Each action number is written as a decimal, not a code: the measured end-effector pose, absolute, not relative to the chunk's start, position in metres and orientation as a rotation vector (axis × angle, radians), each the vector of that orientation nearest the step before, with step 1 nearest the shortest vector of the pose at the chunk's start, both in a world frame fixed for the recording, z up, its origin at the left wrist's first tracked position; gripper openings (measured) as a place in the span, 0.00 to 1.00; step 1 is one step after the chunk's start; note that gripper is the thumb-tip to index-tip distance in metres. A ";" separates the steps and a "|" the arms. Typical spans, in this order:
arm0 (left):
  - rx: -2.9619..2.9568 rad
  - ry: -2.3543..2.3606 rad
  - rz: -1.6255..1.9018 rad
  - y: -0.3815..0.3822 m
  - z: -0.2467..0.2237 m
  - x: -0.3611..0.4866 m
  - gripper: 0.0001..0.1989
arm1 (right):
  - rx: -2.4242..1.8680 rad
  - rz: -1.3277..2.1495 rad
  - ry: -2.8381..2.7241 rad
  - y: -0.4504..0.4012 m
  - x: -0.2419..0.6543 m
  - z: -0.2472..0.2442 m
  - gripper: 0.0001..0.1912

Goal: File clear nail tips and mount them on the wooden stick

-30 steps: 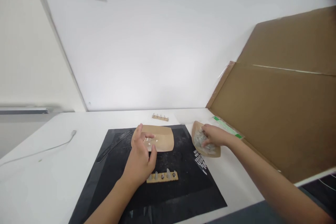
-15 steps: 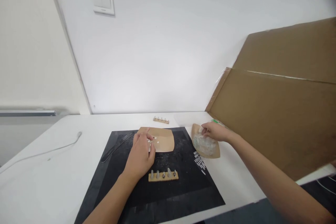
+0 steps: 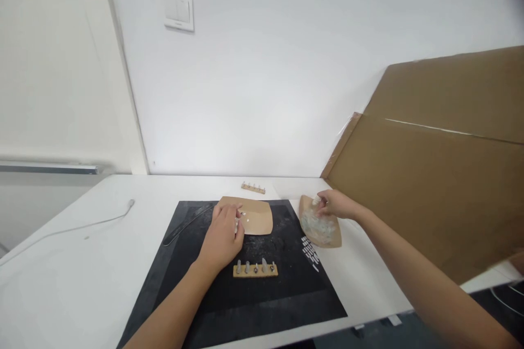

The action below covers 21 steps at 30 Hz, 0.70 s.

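My left hand [image 3: 227, 229] is over the left side of a tan tray [image 3: 262, 221] with small white bits on it. Its fingers are curled in, and a pale bit shows by the fingertips, too small to name. On the right, my right hand [image 3: 338, 204] pinches a small whitish piece [image 3: 316, 200] at the upper edge of a second tan tray [image 3: 336, 237]. This tray holds a heap of clear plastic pieces [image 3: 319, 226]. In front of my left hand lies a wooden strip [image 3: 256, 274] with several upright grey and metal tips.
A black mat [image 3: 245, 311] lies on the white table [image 3: 82, 262]. Rows of small white pieces [image 3: 310, 253] sit at its right edge, dark tweezers [image 3: 184, 226] at its upper left. Another strip with tips [image 3: 252, 188] lies behind. Cardboard [image 3: 429, 191] stands right; a cable [image 3: 94, 223] runs left.
The camera view has shifted slightly, moving the background right and down. My left fingers have drawn in a little over the tray. My right hand stays at the heap of plastic pieces.
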State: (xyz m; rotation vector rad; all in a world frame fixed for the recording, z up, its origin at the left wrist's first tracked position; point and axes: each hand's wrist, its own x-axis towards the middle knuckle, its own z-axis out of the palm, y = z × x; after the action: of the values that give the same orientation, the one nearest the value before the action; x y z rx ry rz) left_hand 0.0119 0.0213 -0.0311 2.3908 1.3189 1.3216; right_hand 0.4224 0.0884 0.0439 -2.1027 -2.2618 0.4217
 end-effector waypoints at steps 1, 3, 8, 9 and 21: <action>2.395 1.316 1.322 0.021 -0.031 0.012 0.16 | -2.109 0.446 -2.262 0.088 0.423 0.043 0.15; 2.400 1.310 1.322 0.021 -0.031 0.013 0.16 | -2.112 0.500 -2.272 0.088 0.425 0.043 0.14; 2.400 1.302 1.315 0.019 -0.029 0.014 0.14 | -2.051 0.477 -2.229 0.089 0.428 0.043 0.14; 2.398 1.302 1.313 0.019 -0.029 0.014 0.13 | -2.037 0.463 -2.211 0.089 0.429 0.043 0.15; 2.371 1.203 1.336 0.018 -0.031 0.019 0.11 | -1.801 0.650 -1.885 0.081 0.406 0.048 0.29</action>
State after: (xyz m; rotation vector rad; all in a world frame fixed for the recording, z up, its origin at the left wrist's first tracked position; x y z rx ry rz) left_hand 0.0189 0.0178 -0.0313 2.3710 1.2031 1.3361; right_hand 0.4058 0.0805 0.0482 -1.8005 -1.8846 0.6496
